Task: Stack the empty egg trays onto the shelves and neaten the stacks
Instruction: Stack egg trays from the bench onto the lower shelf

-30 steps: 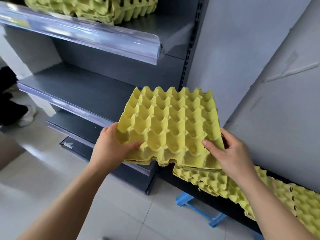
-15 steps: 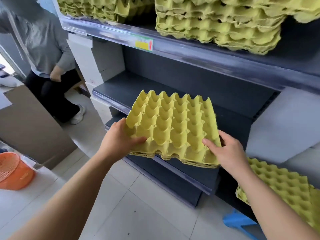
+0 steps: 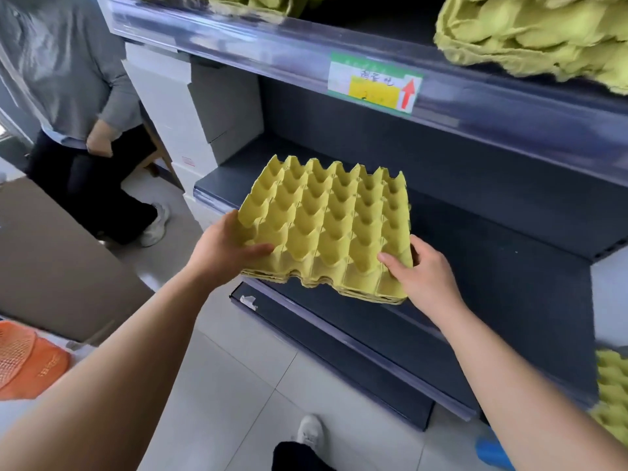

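A thin stack of yellow-green egg trays [image 3: 326, 226] hangs level in front of the dark middle shelf [image 3: 492, 253], over its front edge. My left hand [image 3: 224, 248] grips the stack's near left corner, thumb on top. My right hand [image 3: 421, 277] grips the near right corner the same way. On the shelf above, a taller stack of egg trays [image 3: 537, 35] sits at the right and another stack of trays [image 3: 258, 1] shows at the top edge. More egg trays [image 3: 611, 392] lie low at the far right.
A person in a grey top [image 3: 68, 96] stands at the left beside white boxes [image 3: 190, 107]. An orange basket [image 3: 27, 365] and a brown cardboard sheet [image 3: 51, 266] are on the floor at left. The upper shelf's clear rail carries a price label [image 3: 373, 86]. My shoe [image 3: 309, 430] is below.
My view and both hands have swung left from the floor pile to the shelf unit, carrying the trays up and forward over the middle shelf's front edge.
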The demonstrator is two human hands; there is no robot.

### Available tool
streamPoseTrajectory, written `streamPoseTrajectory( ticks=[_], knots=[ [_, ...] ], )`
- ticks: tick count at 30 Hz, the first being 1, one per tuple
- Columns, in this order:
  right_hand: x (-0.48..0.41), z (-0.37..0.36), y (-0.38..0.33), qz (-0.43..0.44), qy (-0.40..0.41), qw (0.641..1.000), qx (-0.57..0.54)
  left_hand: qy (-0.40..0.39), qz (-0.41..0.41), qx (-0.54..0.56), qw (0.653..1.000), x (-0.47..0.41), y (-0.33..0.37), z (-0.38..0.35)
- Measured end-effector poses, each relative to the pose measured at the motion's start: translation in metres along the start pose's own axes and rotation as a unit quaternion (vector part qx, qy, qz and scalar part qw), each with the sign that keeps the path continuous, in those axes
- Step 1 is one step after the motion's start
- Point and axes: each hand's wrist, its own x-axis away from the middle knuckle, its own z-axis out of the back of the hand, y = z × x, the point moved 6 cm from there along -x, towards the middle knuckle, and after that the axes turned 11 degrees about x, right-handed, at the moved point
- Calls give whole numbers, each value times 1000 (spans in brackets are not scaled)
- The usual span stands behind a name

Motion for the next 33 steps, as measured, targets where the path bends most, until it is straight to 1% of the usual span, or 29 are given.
streamPoseTrajectory(
  ticks=[7,11,16,22,26,33],
  knots=[
    [-72,-49,-14,-24,-1,999,20,-14,17,42,999,-89,-34,12],
    [-99,-73,-22,-60,13,998,33,-30,4,57,998,-132,-44,20],
    [-121,-96,-34,-105,59,991,64,-77,-16,24,997,-189,-62,25],
    [-141,-122,-49,-148,98,982,70,-142,-52,18,988,-249,-79,25],
    [-153,-142,-57,-172,94,978,70,-158,-54,11,986,-279,-92,26],
    [-157,-158,-67,-197,112,971,80,-168,-71,-13,983,-308,-108,25]
  ],
)
